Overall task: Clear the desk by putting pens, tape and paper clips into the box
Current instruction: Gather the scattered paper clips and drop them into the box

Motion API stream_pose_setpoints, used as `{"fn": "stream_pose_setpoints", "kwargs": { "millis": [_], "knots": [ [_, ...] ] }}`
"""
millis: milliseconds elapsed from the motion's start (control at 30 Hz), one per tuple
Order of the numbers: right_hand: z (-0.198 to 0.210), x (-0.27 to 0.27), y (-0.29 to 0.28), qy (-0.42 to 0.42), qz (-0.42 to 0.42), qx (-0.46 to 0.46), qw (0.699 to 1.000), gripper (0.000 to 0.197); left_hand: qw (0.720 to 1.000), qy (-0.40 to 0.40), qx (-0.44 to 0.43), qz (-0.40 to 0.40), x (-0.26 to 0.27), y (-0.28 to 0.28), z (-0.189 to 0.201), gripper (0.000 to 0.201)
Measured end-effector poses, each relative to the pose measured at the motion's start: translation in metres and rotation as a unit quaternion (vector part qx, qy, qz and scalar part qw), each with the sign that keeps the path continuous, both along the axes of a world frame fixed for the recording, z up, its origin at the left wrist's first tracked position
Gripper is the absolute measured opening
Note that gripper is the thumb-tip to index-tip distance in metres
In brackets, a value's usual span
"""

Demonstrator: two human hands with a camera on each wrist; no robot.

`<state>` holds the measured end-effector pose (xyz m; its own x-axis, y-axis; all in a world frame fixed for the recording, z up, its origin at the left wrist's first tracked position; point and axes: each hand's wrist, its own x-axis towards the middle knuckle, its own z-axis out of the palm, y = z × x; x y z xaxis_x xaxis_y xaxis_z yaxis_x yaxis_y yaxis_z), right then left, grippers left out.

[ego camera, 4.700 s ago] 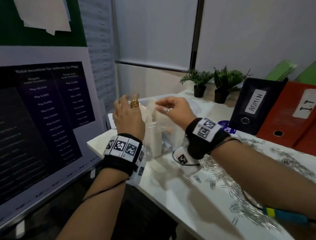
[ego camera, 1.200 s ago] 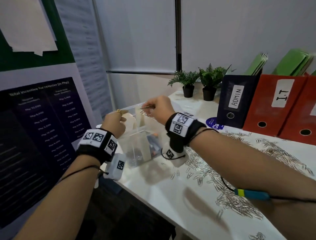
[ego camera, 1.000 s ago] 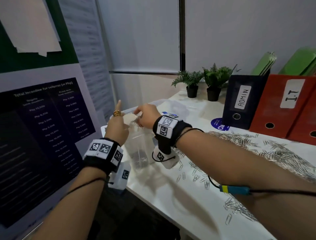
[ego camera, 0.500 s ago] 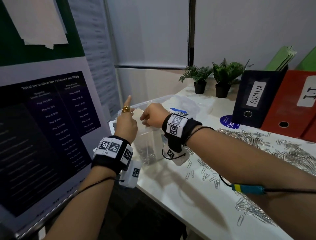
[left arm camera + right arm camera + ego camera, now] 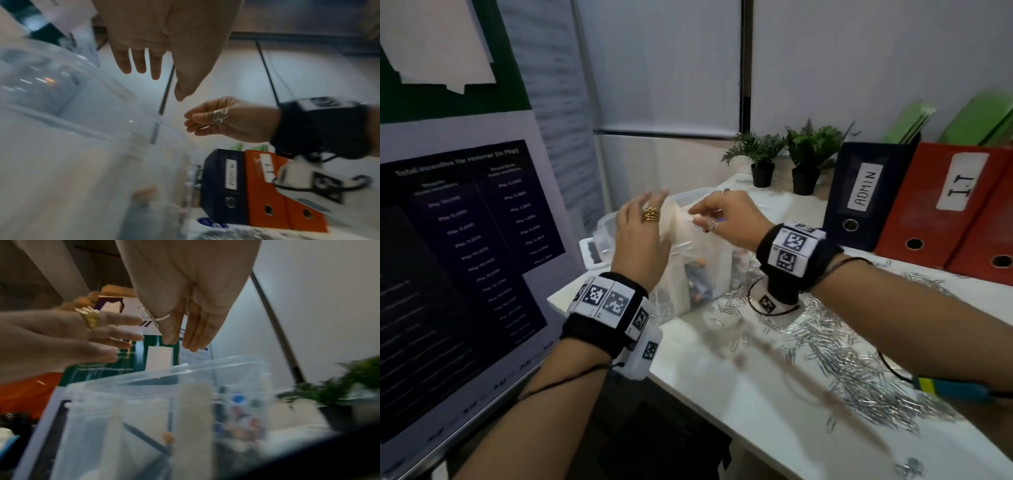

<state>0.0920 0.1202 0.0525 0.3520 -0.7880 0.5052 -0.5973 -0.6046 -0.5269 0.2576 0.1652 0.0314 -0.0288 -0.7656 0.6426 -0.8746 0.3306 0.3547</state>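
Observation:
A clear plastic box (image 5: 709, 270) stands at the desk's left end, split by white dividers, with pens and paper clips inside. My left hand (image 5: 647, 222), with a gold ring, hovers over the box's left rim, fingers straight and holding nothing. My right hand (image 5: 709, 219) hangs over the box's middle; its fingers (image 5: 189, 337) point down at the box (image 5: 144, 382) with nothing between them. From the left wrist, my left fingers (image 5: 139, 65) are spread above the box (image 5: 82, 129), beside my right hand (image 5: 218, 120). Many silver paper clips (image 5: 839, 353) lie loose on the desk.
A navy ADMIN binder (image 5: 866, 195) and red I.T binder (image 5: 955, 209) stand along the back, with two small potted plants (image 5: 784, 161) beside them. A tall poster board (image 5: 465, 246) stands left of the desk. The desk edge (image 5: 688, 387) runs diagonally close to me.
A second ago my right hand pinched paper clips over the box; now its fingers are straight and hold nothing. My left hand's fingers have spread and both hands sit slightly higher.

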Motion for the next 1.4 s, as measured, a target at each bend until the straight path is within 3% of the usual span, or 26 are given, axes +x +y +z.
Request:
{"fn": "stream_pose_setpoints", "kwargs": {
  "millis": [67,133,233,300,400,500,600,733,933,1067,1200,1400],
  "knots": [
    [-0.006,-0.036,-0.001,-0.005,-0.045,-0.007,0.999,0.019,0.998,-0.044,-0.004,-0.046,-0.023,0.012,-0.002,0.063],
    [-0.017,-0.072,0.001,0.03,-0.103,0.008,0.994,0.018,0.987,-0.113,0.057,-0.102,-0.047,0.019,-0.016,0.063],
    [-0.044,-0.112,0.005,0.195,-0.145,0.129,0.961,0.019,0.926,-0.274,0.225,-0.127,-0.077,0.014,-0.048,0.059],
    [-0.064,-0.12,0.007,0.286,-0.144,0.201,0.926,0.019,0.888,-0.302,0.32,-0.137,-0.086,0.006,-0.064,0.06],
    [-0.081,-0.12,0.011,0.317,-0.176,0.226,0.904,0.035,0.863,-0.318,0.374,-0.122,-0.094,-0.003,-0.077,0.066],
    [-0.092,-0.123,0.009,0.354,-0.184,0.264,0.878,0.053,0.864,-0.326,0.372,-0.096,-0.105,-0.014,-0.085,0.071],
    [-0.1,-0.124,0.009,0.39,-0.191,0.265,0.861,0.048,0.872,-0.331,0.35,-0.086,-0.117,-0.022,-0.092,0.072],
    [-0.097,-0.123,0.011,0.386,-0.192,0.241,0.869,0.03,0.884,-0.308,0.343,-0.079,-0.133,-0.026,-0.1,0.079],
    [-0.091,-0.124,0.015,0.396,-0.177,0.229,0.871,0.025,0.884,-0.27,0.371,-0.083,-0.156,-0.033,-0.092,0.042],
    [-0.086,-0.12,0.02,0.394,-0.188,0.187,0.88,0.025,0.889,-0.252,0.372,-0.091,-0.156,-0.038,-0.096,0.03],
    [-0.085,-0.121,0.021,0.374,-0.193,0.172,0.891,0.031,0.9,-0.23,0.355,-0.104,-0.156,-0.036,-0.1,0.022],
    [-0.086,-0.122,0.025,0.299,-0.193,0.126,0.926,0.047,0.888,-0.254,0.368,-0.109,-0.158,-0.037,-0.097,0.022]
  ]
}}
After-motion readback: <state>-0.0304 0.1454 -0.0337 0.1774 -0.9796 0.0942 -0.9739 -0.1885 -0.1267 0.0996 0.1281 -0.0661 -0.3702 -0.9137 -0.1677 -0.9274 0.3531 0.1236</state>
